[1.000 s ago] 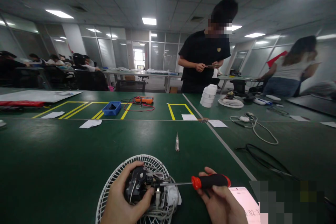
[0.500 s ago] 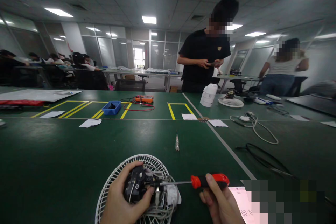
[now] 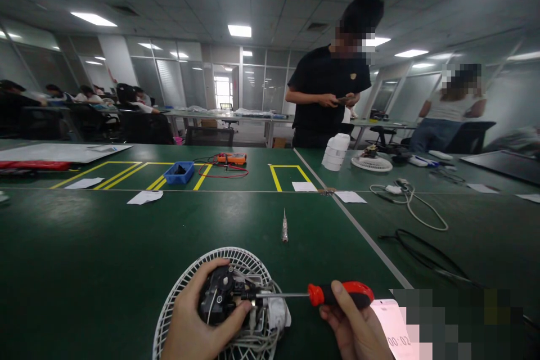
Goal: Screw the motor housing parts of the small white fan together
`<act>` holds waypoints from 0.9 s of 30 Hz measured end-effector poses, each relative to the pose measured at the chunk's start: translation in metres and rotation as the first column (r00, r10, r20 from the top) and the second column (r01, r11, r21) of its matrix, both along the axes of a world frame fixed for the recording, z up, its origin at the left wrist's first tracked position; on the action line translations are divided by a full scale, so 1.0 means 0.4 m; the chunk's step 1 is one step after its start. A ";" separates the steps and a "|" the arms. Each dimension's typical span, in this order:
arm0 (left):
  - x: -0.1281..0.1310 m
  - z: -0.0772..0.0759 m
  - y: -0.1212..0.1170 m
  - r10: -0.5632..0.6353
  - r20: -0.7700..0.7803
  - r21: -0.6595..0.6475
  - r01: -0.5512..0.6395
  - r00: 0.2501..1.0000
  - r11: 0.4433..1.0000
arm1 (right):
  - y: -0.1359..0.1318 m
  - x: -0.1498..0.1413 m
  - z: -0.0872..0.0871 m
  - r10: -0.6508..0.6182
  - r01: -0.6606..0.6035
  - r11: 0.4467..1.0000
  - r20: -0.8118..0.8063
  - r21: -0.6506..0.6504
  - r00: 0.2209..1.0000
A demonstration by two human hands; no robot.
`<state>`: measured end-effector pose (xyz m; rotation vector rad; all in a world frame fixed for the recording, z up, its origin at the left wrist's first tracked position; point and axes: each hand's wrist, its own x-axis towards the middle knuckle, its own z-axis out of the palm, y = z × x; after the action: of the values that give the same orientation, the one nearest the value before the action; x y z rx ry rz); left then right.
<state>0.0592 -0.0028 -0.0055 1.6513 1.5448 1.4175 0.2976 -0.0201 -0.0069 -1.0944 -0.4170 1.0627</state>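
The left hand (image 3: 202,315) was clamped on a black motor (image 3: 217,298), with its thumb on the near side and its fingers around the far left side. The motor sat over a round white grille (image 3: 162,315) at the near middle of the green counter (image 3: 105,247). Gray wires (image 3: 259,344) lay in a messy bunch on the grille, and a white part (image 3: 277,314) was just to the right of the motor. The right hand (image 3: 356,323) was closed on the red and black handle of a screwdriver (image 3: 341,294), with one finger on top and the others curled below. The screwdriver lay sideways, and its metal rod pointed left to the motor. Its tip was hidden, so I could not tell just what it touched. A phone (image 3: 390,318) with a pink screen was beside the right hand, partly behind it. Farther off, near the middle, a small clear tool (image 3: 284,229) lay with its thin end pointing to the far side. On the far left part were a blue box (image 3: 179,177) with dark bits in it and an orange meter (image 3: 232,160) with red and black wires. A white stack (image 3: 334,153) stood on the far right part, left of another round grille (image 3: 371,165). A pale cord (image 3: 428,216) and a black cord (image 3: 426,261) lay on the right. Across the counter, a person (image 3: 331,81) in a black shirt stood and held a small flat thing in both hands.
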 end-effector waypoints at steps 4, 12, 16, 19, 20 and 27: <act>-0.005 -0.003 0.002 -0.010 -0.023 0.009 0.011 1.000 1.000 | 0.002 -0.002 0.022 -0.006 0.006 1.000 -0.139 0.002 0.990; -0.013 -0.011 0.005 -0.014 -0.092 0.039 0.018 0.996 0.999 | 0.002 -0.018 0.001 0.089 -0.094 0.995 -0.212 -0.014 0.973; -0.006 -0.007 0.000 0.013 -0.063 0.012 -0.012 0.998 1.000 | -0.002 -0.020 0.004 0.085 -0.095 0.995 -0.229 -0.032 0.970; -0.018 -0.011 0.006 0.014 -0.163 0.111 0.004 0.987 0.994 | -0.003 -0.015 0.013 0.089 -0.093 0.996 -0.276 0.000 0.957; -0.023 -0.013 0.009 0.027 -0.203 0.156 0.005 0.979 0.988 | -0.003 -0.014 0.014 0.108 -0.106 0.994 -0.279 0.021 0.954; -0.031 -0.021 0.010 0.085 -0.268 0.303 0.000 0.960 0.953 | -0.003 -0.026 -0.004 0.107 -0.118 0.992 -0.220 -0.041 0.970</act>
<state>0.0467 0.0010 -0.0139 2.0867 1.5795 1.5591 0.2874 -0.0215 -0.0085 -0.9976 -0.2791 1.2864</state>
